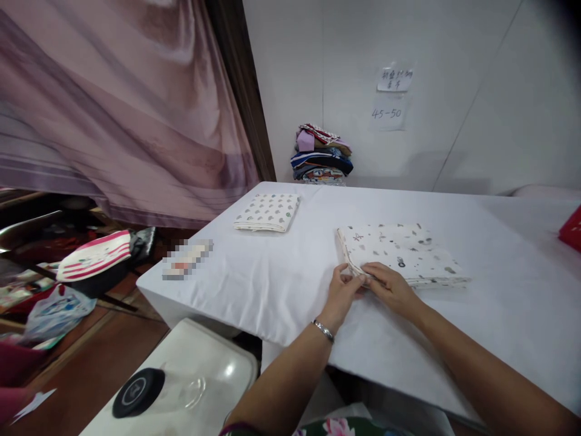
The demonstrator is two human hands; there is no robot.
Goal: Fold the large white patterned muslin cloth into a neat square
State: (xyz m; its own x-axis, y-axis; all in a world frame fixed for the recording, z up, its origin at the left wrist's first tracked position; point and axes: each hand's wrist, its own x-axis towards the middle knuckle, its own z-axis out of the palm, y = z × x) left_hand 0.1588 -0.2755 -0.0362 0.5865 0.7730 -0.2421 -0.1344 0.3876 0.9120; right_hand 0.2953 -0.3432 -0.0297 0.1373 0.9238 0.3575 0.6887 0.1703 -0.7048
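Note:
A folded white cloth (399,251) with small scattered prints lies on the white-covered table (290,284). My left hand (342,293) pinches the near left corner of this cloth, its fingers closed on the layered edge. Right beside it, my right hand (388,287) grips the same corner, thumb and fingers together. The two hands touch or nearly touch, and the cloth's layers between the fingertips are partly hidden. Farther back to the left sits a second folded cloth (267,212) with rows of grey prints, apart from both hands.
A blurred flat item (187,260) rests near the table's left edge. Behind the table rises a stack of folded fabrics (322,154) by the wall. A white stool (181,363) with a black round object (138,392) stands front left. A red object (571,230) is at far right.

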